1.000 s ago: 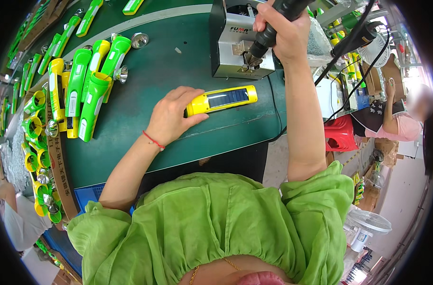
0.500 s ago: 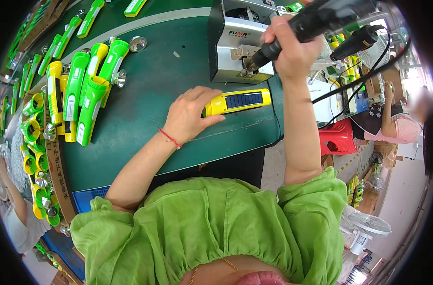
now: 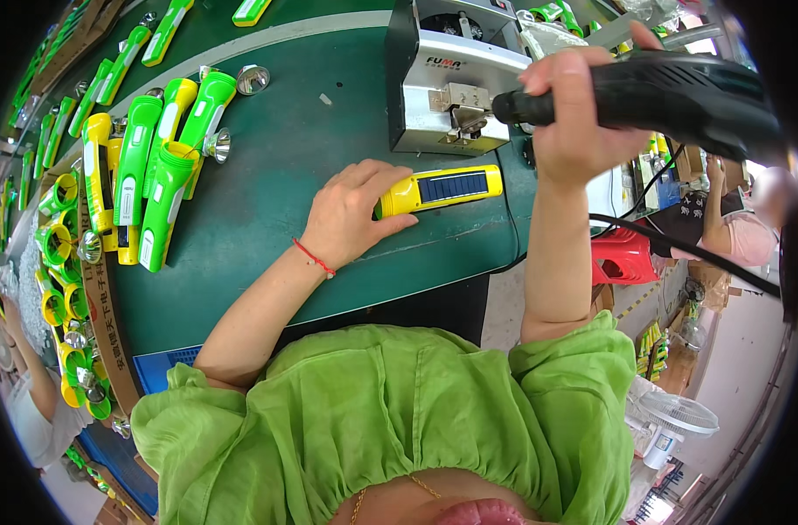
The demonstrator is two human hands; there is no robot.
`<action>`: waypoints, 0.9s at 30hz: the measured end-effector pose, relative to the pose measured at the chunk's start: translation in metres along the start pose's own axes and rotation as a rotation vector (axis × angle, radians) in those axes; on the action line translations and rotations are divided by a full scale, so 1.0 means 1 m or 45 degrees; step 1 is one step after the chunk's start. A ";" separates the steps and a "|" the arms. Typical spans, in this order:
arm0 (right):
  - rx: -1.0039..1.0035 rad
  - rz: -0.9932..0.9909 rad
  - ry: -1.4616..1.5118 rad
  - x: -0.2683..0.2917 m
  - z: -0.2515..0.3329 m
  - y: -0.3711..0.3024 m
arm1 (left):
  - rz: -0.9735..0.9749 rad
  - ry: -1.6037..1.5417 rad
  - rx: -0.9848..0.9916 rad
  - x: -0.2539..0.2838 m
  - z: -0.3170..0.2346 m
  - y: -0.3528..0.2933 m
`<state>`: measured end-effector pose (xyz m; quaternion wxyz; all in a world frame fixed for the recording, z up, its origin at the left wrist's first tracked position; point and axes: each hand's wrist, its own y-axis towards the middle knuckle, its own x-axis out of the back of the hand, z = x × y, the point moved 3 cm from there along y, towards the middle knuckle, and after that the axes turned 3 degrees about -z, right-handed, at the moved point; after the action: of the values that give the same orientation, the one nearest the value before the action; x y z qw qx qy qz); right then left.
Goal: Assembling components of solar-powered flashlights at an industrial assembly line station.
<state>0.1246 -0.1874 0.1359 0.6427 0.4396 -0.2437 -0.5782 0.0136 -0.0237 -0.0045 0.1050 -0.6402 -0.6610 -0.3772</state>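
Note:
My left hand [image 3: 353,208] is closed around the head end of a yellow flashlight [image 3: 479,181] with a dark solar panel on its side. The flashlight lies on the green worktop, its tail pointing right. My right hand [image 3: 582,127] grips a black electric screwdriver [image 3: 679,98] by its front part. Its nose points left and stands close to the metal outlet of a silver-and-black screw feeder [image 3: 414,105]. Whether a screw sits on the bit cannot be seen.
Several green and yellow flashlights [image 3: 141,144] lie to the left beside a cardboard edge [image 3: 110,324], with loose chrome reflectors [image 3: 253,80] among them. A black cable [image 3: 679,249] runs right. A red stool [image 3: 622,255] and a co-worker [image 3: 738,229] are at the right.
My right hand has drawn the screwdriver back to the right, away from the feeder's outlet, and tipped it more level. My left hand and the flashlight have barely moved.

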 end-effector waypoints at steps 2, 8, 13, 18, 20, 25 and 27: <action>0.051 0.039 -0.004 0.000 -0.002 0.005 | -0.009 -0.007 -0.010 0.000 0.001 -0.001; -0.224 -0.103 0.088 0.004 -0.029 -0.016 | -0.002 -0.005 -0.019 0.000 -0.001 -0.001; -0.457 0.316 -0.053 -0.002 -0.037 -0.002 | -0.011 0.002 -0.007 0.001 0.001 -0.001; -0.779 0.179 0.170 0.013 -0.052 -0.014 | 0.005 -0.028 0.005 0.000 0.000 0.000; -0.578 -0.028 0.251 0.000 -0.023 -0.022 | -0.040 -0.012 -0.008 -0.002 0.001 -0.003; -0.578 0.014 0.200 -0.014 -0.013 -0.046 | -0.012 -0.012 0.096 -0.001 0.002 -0.002; -0.526 -0.002 0.183 -0.020 -0.014 -0.051 | -0.021 -0.022 0.094 -0.002 0.003 -0.001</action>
<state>0.1050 -0.1617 0.0890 0.7345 0.3386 -0.0733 -0.5835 0.0142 -0.0233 -0.0074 0.1199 -0.6334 -0.6807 -0.3479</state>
